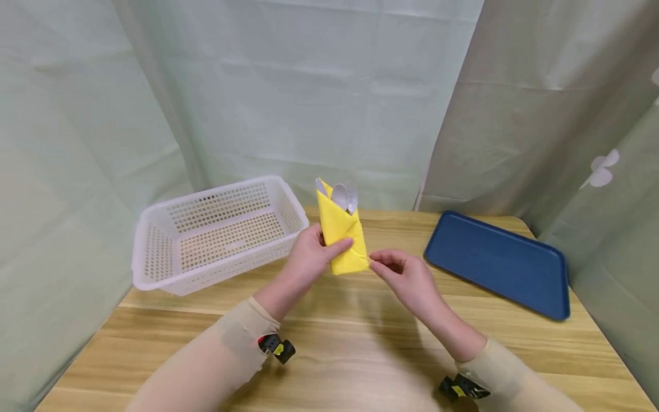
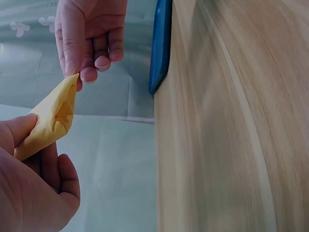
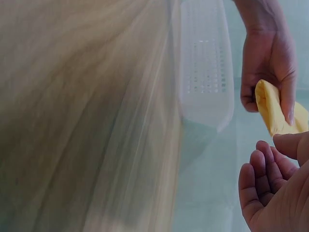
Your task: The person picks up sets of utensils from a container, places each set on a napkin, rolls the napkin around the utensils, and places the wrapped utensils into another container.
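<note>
A yellow folded napkin (image 1: 341, 232) stands upright above the table, wrapped as a pouch around cutlery. The bowl of a spoon (image 1: 340, 195) sticks out of its top, with other pale metallic ends beside it whose kind I cannot make out. My left hand (image 1: 308, 252) grips the pouch from the left, thumb across its front. At the lower right corner, my right hand (image 1: 409, 283) pinches the napkin between thumb and forefinger. In the left wrist view, the napkin's pointed corner (image 2: 72, 79) sits at those fingertips. The cutlery is hidden in both wrist views.
A white perforated plastic basket (image 1: 221, 274) stands on the left of the wooden table (image 1: 329, 355). On the right lies a blue rectangular tray (image 1: 496, 263). Pale curtains (image 1: 319, 103) hang behind and at both sides.
</note>
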A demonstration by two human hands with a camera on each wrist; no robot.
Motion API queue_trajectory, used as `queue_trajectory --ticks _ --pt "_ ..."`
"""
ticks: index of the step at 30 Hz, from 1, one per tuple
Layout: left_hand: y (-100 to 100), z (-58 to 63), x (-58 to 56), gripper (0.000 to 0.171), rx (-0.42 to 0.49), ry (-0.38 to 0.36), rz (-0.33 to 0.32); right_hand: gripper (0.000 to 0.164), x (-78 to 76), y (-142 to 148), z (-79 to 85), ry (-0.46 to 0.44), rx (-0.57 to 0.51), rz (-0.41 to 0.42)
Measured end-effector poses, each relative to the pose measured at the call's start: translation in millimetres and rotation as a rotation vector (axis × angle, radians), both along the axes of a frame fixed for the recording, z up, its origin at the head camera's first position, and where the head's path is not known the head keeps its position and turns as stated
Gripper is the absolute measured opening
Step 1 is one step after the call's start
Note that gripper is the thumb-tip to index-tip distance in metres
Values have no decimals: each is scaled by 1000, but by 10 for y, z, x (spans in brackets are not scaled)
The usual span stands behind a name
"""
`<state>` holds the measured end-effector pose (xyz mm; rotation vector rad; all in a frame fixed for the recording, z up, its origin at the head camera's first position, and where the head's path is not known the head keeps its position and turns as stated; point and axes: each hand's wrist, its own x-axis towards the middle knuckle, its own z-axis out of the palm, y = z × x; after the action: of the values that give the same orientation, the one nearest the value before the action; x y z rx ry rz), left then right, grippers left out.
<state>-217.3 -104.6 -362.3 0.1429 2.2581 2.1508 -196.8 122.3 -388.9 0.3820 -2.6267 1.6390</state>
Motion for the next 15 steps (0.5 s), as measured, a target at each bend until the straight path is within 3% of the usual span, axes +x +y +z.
queue_trajectory --ticks 8,15 --pt "-103 74 12 39 -51 -4 14 27 -85 -9 -15 82 120 25" --pt "-220 123 12 39 -97 -16 45 36 -147 -56 -32 183 228 97"
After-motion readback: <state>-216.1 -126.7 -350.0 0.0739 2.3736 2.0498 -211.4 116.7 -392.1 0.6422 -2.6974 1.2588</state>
